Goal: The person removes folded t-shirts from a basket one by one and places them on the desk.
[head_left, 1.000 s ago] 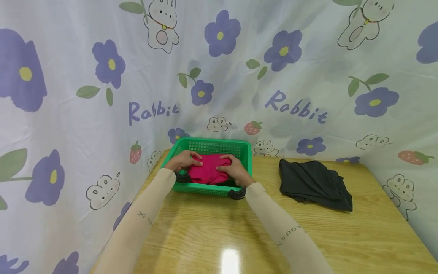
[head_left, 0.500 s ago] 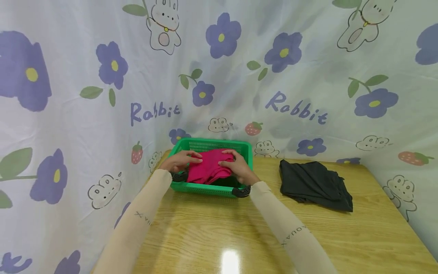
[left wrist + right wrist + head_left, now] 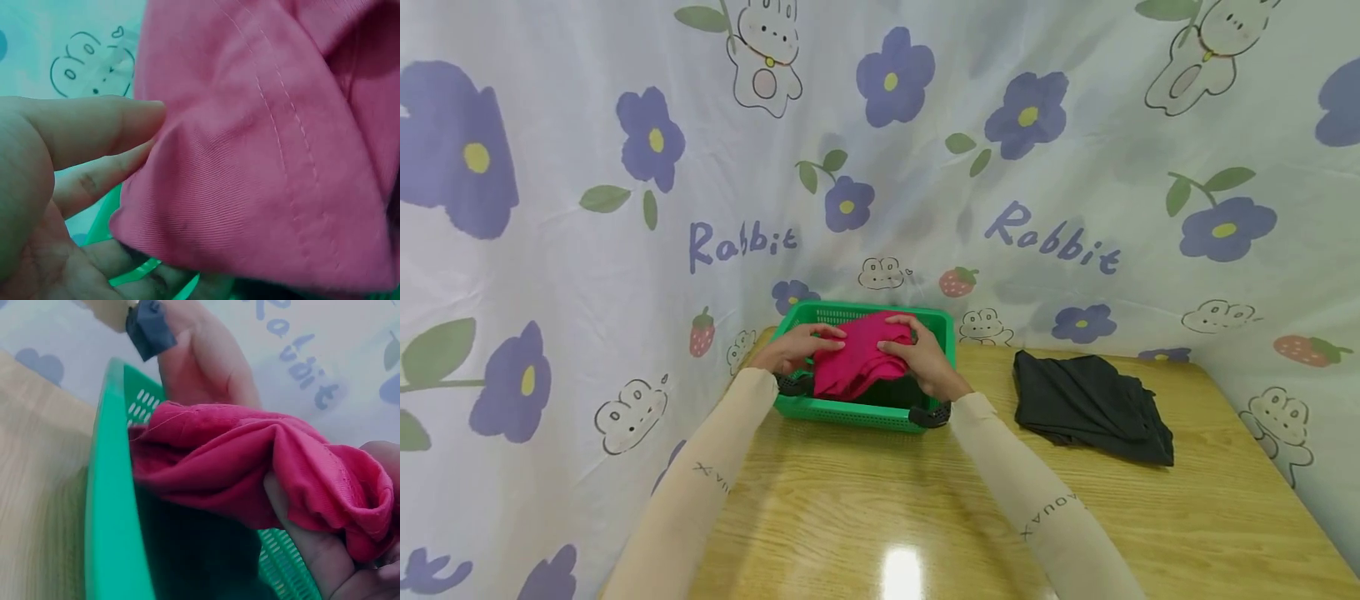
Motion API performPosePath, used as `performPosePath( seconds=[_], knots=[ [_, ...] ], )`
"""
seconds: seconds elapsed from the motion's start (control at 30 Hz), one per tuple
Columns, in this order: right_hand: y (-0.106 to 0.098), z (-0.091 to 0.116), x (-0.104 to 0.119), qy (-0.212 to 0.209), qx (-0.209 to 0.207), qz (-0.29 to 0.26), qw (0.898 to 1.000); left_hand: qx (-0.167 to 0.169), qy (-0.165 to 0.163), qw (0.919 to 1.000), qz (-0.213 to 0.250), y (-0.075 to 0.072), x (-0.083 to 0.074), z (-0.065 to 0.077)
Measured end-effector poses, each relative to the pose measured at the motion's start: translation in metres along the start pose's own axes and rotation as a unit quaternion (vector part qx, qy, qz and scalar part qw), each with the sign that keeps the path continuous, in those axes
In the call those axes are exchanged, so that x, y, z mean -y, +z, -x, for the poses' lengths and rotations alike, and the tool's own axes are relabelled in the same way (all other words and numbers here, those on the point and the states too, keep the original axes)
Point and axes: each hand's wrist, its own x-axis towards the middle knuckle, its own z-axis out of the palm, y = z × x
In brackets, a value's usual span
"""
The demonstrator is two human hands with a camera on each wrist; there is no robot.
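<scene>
A folded pinkish-red piece of cloth [image 3: 853, 360] with stitched seams is held up tilted over the green basket [image 3: 850, 412]. My left hand [image 3: 797, 346] pinches its left edge; in the left wrist view the thumb [image 3: 112, 128] lies on the cloth with fingers behind. My right hand [image 3: 927, 357] grips the right side, and in the right wrist view a finger [image 3: 312, 540] runs under the folds. Beneath the lifted cloth, dark fabric [image 3: 194, 544] lies inside the basket.
A folded black garment [image 3: 1086, 404] lies on the wooden table [image 3: 820, 492] to the right of the basket. A white curtain [image 3: 917, 167] printed with flowers and rabbits hangs behind and along the left side. Both wrists carry black straps.
The red cloth has risen and tilted, its right side higher than before. Both hands have come up slightly with it, and more dark fabric shows below. The black garment has stayed put.
</scene>
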Motion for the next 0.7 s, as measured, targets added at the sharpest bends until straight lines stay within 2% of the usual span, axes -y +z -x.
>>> performPosePath(
  seconds=[0.17,0.4,0.7],
  knots=[
    [0.006,0.000,0.008,-0.015,0.012,-0.010,1.000,-0.002,-0.001,1.0000,0.010,-0.003,-0.004,0.003],
    [0.014,0.000,0.019,-0.025,0.010,-0.018,0.999,0.009,0.020,0.9994,0.029,-0.001,-0.004,0.004],
    [0.019,0.002,0.032,-0.051,0.005,-0.039,0.998,-0.003,0.036,0.9984,0.044,0.003,-0.003,0.002]
  ],
)
